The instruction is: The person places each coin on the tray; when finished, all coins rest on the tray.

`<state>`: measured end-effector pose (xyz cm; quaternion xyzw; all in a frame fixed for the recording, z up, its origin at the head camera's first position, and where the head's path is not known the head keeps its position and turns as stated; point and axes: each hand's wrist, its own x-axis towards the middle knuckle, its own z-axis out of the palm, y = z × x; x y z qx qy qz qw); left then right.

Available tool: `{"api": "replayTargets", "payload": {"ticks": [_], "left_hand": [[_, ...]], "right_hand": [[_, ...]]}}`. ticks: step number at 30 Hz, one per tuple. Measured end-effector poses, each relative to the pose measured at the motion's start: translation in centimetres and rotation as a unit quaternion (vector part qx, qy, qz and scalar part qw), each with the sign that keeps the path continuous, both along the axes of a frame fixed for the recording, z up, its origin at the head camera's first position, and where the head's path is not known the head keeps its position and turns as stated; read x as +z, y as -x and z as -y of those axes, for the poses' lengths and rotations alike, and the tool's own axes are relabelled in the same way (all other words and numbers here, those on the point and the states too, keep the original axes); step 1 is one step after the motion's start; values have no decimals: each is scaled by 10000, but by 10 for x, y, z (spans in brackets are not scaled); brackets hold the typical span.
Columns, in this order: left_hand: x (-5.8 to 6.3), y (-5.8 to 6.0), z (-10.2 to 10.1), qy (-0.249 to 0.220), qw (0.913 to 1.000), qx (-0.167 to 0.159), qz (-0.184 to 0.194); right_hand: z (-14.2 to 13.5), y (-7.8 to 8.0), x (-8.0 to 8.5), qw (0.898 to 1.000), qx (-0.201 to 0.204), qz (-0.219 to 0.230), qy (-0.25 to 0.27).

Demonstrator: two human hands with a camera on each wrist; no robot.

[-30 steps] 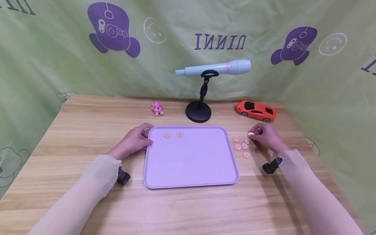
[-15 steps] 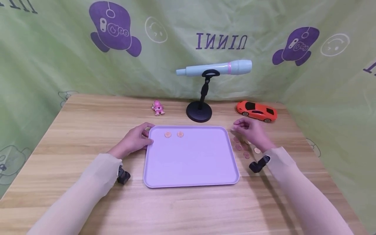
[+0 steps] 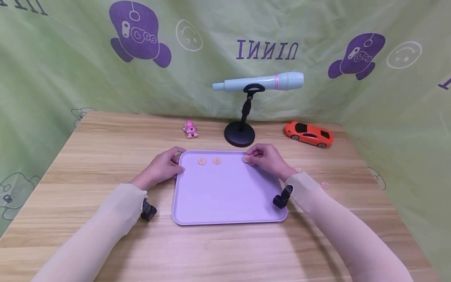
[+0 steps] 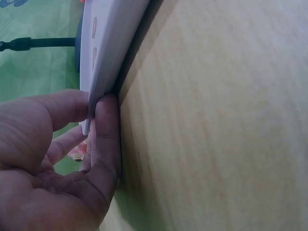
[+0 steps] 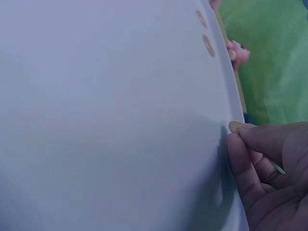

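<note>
A lilac tray point(image 3: 229, 196) lies on the wooden table. At its far left corner my left hand point(image 3: 160, 168) grips the rim; in the left wrist view the thumb is above the rim point(image 4: 108, 53) and a finger beneath it. My right hand point(image 3: 267, 158) pinches a copper-coloured coin point(image 5: 235, 126) between thumb and fingertip, over the far right part of the tray. Two similar coins, one on the left point(image 3: 202, 161) and one on the right point(image 3: 217, 161), lie flat along the tray's far side.
Right of the tray a loose coin point(image 3: 325, 185) and another point(image 3: 298, 170) show beside the right sleeve, which covers that area. Behind the tray stand a pink figurine point(image 3: 190, 129), a blue microphone point(image 3: 253, 83) on a black stand point(image 3: 239, 134), and an orange toy car point(image 3: 308, 134). A green printed cloth point(image 3: 211, 105) hangs behind.
My right hand has carried the coin leftward from the loose coins beside the tray to over the tray's far side. The left hand keeps its grip on the rim.
</note>
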<state>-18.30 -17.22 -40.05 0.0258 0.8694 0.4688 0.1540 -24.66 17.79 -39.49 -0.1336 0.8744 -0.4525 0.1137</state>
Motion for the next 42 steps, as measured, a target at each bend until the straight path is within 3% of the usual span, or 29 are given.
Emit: {"api": "replayTargets", "payload": {"ticks": [13,28,42], "left_hand": [[0,-1,-1,-4,10000,1,-66],[1,-1,-1,-21,10000,-16,-91],[1,0,0,46,9999,-68,-110]], "right_hand": [[39,-5,0,9979,339,-298,-472],[52,-6,-3,9933,437,-681,-829],[54,-7,-2,9927,372,-684,-920]]}}
